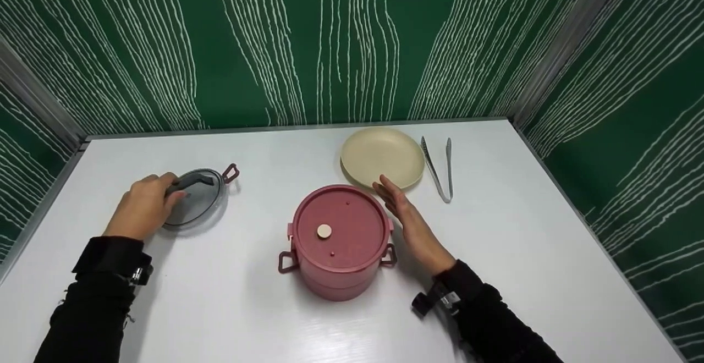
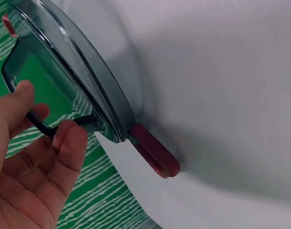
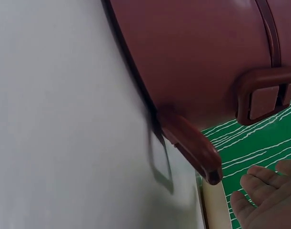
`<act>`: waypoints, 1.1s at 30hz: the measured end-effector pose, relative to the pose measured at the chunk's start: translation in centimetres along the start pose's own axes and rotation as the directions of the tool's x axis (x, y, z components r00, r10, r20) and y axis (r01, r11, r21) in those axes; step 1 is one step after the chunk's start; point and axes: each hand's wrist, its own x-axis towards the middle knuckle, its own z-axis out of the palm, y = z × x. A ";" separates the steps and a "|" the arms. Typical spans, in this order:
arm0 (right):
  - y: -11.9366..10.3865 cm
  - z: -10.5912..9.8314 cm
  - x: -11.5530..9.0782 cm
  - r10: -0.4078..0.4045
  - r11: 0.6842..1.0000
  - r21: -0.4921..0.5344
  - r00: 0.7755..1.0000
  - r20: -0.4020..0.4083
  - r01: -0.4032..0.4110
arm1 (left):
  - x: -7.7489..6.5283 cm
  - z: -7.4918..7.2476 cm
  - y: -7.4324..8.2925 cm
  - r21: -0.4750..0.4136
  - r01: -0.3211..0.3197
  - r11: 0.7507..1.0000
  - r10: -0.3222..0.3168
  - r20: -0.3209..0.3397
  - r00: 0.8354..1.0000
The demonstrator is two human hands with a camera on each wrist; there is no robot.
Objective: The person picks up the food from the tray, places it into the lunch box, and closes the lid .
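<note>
My left hand [image 1: 142, 206] grips the dark arched handle [image 2: 38, 121] of a round see-through glass lid [image 1: 192, 203] at the left of the table. The lid has a dark red loop [image 1: 231, 173] at its edge; in the left wrist view the lid stands close over the white surface. In the middle sits a dark red lidded pot [image 1: 338, 242] with a cream knob [image 1: 324, 231] and side loop handles [image 3: 193, 148]. Beside its right side my right hand [image 1: 415, 228] is held with straight fingers and nothing in it.
Behind the pot lies a beige plate [image 1: 382, 157], close to the back edge. Metal tongs [image 1: 437, 173] lie spread to its right. A green wall [image 1: 242, 49] with white streaks rises behind the white table [image 1: 220, 297], and another stands along the right side.
</note>
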 end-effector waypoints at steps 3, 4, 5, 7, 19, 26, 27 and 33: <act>0.1 0.0 0.0 -0.004 1.000 0.005 1.000 0.005 0.004 | 0.0 -0.1 0.8 -0.022 -0.007 1.000 0.006 -0.005 1.000; 0.1 0.0 0.0 -0.003 1.000 0.003 1.000 0.006 0.003 | 0.0 -0.2 1.1 -0.027 -0.007 1.000 0.007 -0.006 1.000; 0.0 0.0 0.0 -0.002 1.000 0.003 1.000 0.007 0.002 | 0.0 -0.3 1.5 -0.033 -0.006 0.999 0.005 -0.004 1.000; 0.0 0.0 0.0 0.001 1.000 -0.001 1.000 0.008 -0.001 | 0.1 -0.6 2.4 -0.040 -0.010 0.999 0.010 -0.005 1.000; -0.1 0.0 0.1 -0.019 0.998 -0.057 1.000 0.018 0.020 | 0.6 -2.2 8.4 -0.156 -0.066 0.986 0.067 0.003 0.998; -0.3 0.0 0.0 -0.042 0.998 -0.050 0.999 0.013 0.042 | 1.0 -3.0 12.5 -0.221 -0.102 0.970 0.107 0.010 0.994; -0.3 0.0 0.0 -0.044 0.998 -0.048 0.999 0.013 0.044 | 1.0 -3.1 13.0 -0.225 -0.117 0.967 0.121 0.002 0.993; -0.4 0.0 0.0 -0.047 0.998 -0.037 0.999 0.012 0.048 | 0.8 -3.8 16.0 -0.234 -0.193 0.953 0.189 -0.042 0.981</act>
